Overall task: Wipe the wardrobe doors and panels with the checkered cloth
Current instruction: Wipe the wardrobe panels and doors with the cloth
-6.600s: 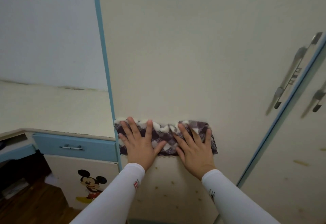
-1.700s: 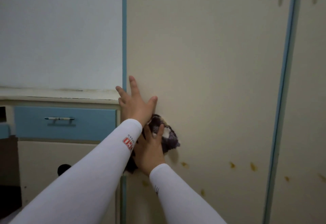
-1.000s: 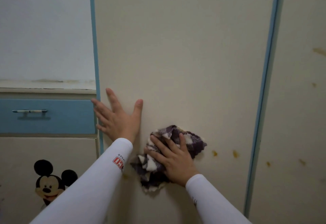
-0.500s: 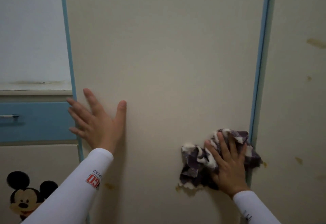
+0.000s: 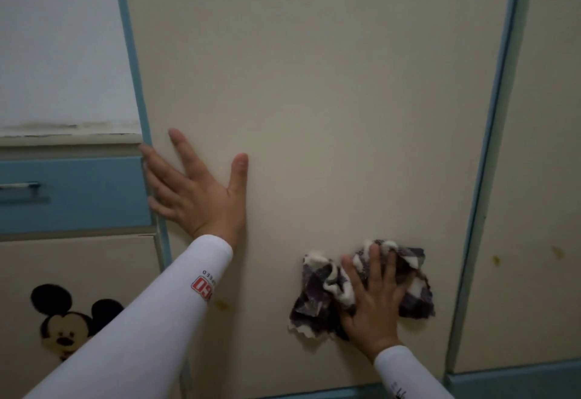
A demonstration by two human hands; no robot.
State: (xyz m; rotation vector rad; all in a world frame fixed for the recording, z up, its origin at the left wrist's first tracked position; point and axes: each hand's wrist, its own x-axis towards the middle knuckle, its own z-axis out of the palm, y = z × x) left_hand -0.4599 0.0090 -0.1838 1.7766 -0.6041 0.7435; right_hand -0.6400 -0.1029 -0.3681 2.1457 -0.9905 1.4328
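The cream wardrobe door [image 5: 330, 90] with blue edging fills the view. A bunched purple-and-white checkered cloth [image 5: 317, 295] is pressed against its lower right part under my right hand [image 5: 374, 301], fingers spread over it. My left hand [image 5: 198, 191] lies flat on the door's left side, fingers apart, fingertips reaching the blue left edge strip [image 5: 135, 68]. Both arms wear white sleeves.
A second cream door [image 5: 540, 178] with small yellow stains stands right of the blue divider [image 5: 490, 147]. At left sit a blue drawer [image 5: 72, 194] with a metal handle and a cream panel [image 5: 78, 266] bearing a cartoon mouse sticker. A yellow stain [image 5: 221, 304] marks the wiped door.
My right hand with the cloth has slid left and slightly down from the right divider. My left hand stays flat on the door. The camera has dropped lower.
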